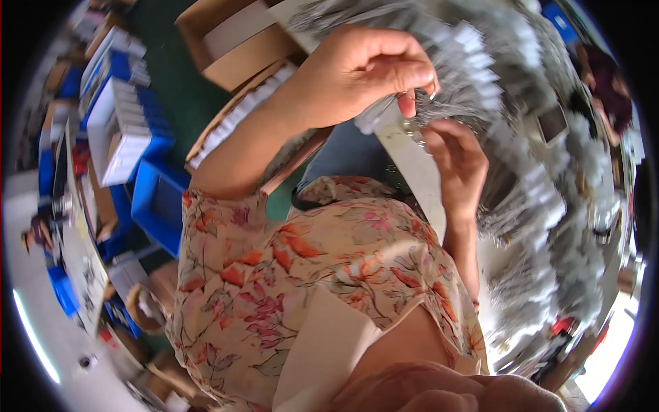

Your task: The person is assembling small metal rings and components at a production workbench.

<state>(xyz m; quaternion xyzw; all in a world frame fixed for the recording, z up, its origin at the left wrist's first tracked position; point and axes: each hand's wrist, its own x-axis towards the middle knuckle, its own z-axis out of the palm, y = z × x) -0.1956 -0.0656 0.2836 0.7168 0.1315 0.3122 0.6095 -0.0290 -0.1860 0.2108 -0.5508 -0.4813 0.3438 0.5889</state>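
Observation:
My left hand (374, 72) reaches across from the left, thumb and fingertips pinched together. Between them is a small shiny piece (427, 97), too small and smeared to name. Just below it, my right hand (456, 161) is raised with its fingers curled. At its fingertips are small glinting, bead-like bits (414, 130), which may hang from the piece in the left hand; I cannot tell. Both hands are close together but apart, over the edge of a white table (419, 178). Beside them spreads a big heap of thin grey strands with white tag-like ends (528, 199).
An open cardboard box (237, 41) stands at the far left of the table. A tray with white lining (237, 117) is under my left forearm. Blue bins (161, 199) and white boxes (120, 147) are stacked at left. Another person (607, 89) is at the far right.

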